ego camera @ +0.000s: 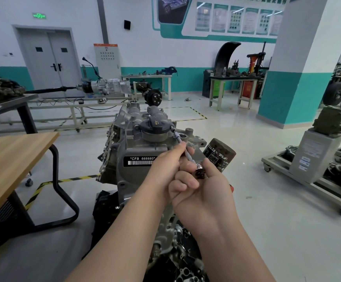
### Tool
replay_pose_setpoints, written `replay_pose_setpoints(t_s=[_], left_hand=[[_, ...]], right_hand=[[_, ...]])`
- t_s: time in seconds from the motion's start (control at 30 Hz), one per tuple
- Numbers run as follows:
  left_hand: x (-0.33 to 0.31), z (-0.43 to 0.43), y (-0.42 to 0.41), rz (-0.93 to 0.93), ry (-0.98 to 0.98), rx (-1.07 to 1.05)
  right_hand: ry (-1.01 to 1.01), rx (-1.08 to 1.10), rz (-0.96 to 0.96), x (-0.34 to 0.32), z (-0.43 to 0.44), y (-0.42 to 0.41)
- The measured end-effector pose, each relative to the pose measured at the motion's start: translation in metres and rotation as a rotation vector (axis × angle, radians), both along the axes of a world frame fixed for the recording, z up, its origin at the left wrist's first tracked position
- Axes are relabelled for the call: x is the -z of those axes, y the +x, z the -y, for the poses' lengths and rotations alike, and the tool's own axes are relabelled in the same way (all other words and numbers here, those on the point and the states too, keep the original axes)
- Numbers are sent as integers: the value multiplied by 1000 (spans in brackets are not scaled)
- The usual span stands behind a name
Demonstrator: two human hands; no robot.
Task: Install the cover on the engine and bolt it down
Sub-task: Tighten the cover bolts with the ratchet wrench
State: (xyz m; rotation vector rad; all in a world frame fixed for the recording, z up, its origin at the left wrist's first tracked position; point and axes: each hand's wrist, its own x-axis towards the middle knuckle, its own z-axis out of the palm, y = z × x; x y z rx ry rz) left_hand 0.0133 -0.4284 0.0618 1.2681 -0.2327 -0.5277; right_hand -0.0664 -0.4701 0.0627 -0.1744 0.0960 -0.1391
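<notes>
Left hand (pixel 165 171) pinches the driver (pixel 178 137) shaft beside the cover (pixel 129 146); right hand (pixel 204 192) fingers curl tight round its handle end.

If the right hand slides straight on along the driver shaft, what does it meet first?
Likely the left hand pinching the thin metal driver shaft, ahead of the grey metal engine cover.

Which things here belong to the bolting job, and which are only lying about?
Job: grey cover, socket driver, left hand, right hand.
Lying about: wooden table, gearbox on its stand, far workbench.
</notes>
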Motion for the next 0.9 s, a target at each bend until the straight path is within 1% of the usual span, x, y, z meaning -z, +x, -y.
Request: replay_pose_setpoints(t_s=[0.13,0.3,0.37,0.43,0.47,0.53,0.6,0.67,0.7,0.73,0.77,0.8,0.83,0.9], left_hand=[[1,2,-1,30,16,-25],[3,6,-4,0,7,-22],[2,9,-6,-44,-19,-13],[3,12,-4,-57,-62,-34],[3,13,-3,-49,-86,-53],[3,13,-2,-38,-134,-60],[2,11,-2,-30,-131,-48],[-1,8,-3,-27,-116,-34],[-1,7,-2,-22,-97,-26],[-2,5,-2,-16,-72,-24],[-3,4,-2,-16,-53,-18],[-4,3,-2,-27,-50,-11],[-4,3,-2,-40,-54,-6],[-5,2,-3,-64,-48,-27]], right_hand=[[-71,2,-22,0,3,1],[-368,63,-113,2,14,4],[-556,113,-150,4,20,4],[-849,195,-218,4,25,1],[-1046,256,-269,2,26,0],[-1513,386,-378,-5,28,-4],[-1933,497,-405,-11,28,-4],[-2241,580,-415,-14,25,-3],[-2340,612,-413,-15,24,-3],[-2382,626,-402,-16,23,-1],[-2358,623,-383,-15,23,0],[-2276,608,-361,-14,23,0],[-2156,580,-339,-13,23,1],[-1845,521,-325,-8,20,3]])
